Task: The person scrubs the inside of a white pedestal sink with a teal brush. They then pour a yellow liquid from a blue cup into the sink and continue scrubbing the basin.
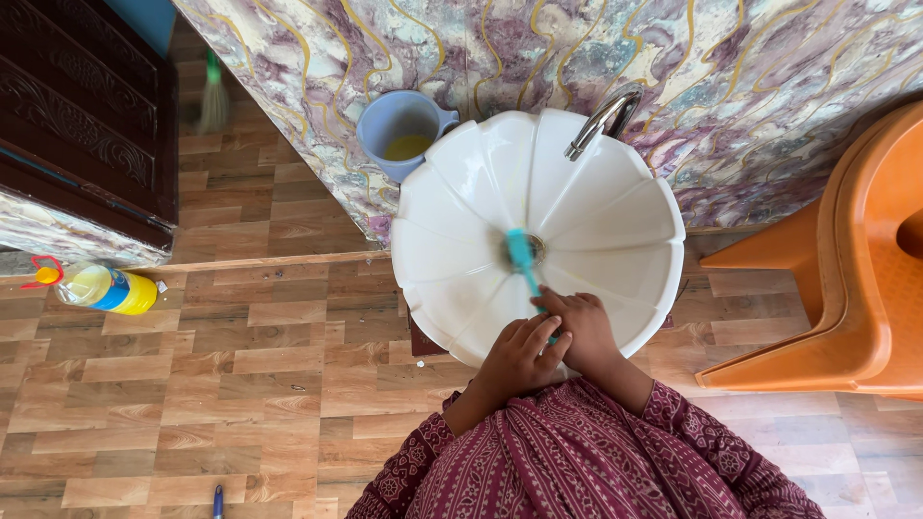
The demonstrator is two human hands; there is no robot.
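A white scalloped wash basin [615, 216] stands against a marbled wall, with a chrome tap [601, 123] at its back. A teal brush [520, 252] lies with its head by the drain in the basin's middle. Its handle runs down toward the near rim into both my hands. My left hand [519, 356] and my right hand [580, 325] are clasped together around the handle at the basin's near edge. My maroon patterned sleeves show below.
A blue mug [403, 132] with yellow liquid sits on the basin's back left. A yellow bottle [101, 288] lies on the wood-look floor at left. An orange plastic chair [846, 279] stands right. A dark wooden door [87, 106] and a broom [212, 96] are at upper left.
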